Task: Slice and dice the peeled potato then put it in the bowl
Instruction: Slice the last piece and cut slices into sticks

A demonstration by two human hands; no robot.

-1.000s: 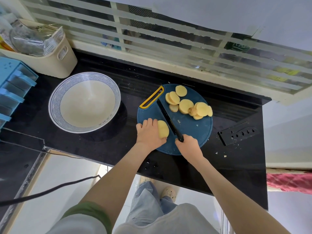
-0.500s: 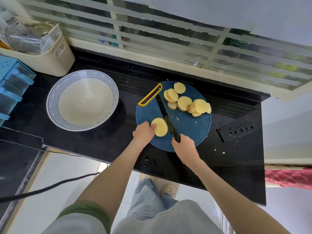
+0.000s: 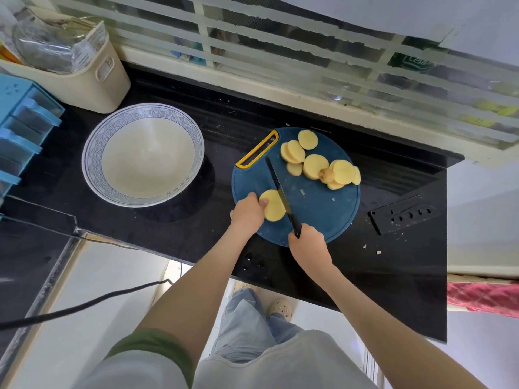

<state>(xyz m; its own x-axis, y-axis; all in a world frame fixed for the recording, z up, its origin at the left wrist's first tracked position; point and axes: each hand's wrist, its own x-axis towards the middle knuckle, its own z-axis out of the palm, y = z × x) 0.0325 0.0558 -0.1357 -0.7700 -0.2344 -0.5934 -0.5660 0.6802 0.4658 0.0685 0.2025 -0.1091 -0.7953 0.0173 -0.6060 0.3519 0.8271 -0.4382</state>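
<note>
Round pale-yellow potato slice [image 3: 273, 206] in curled left hand [image 3: 248, 214], knife [image 3: 277, 182] in fisted right hand [image 3: 308, 245].

A black stone counter [image 3: 365, 276] runs beneath a daylit, white-barred window [image 3: 280, 51], above pale floor [image 3: 92, 276].

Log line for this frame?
left hand: holds potato piece | right hand: grips knife, blade against piece | slices: on cutting board | bowl: empty
</note>
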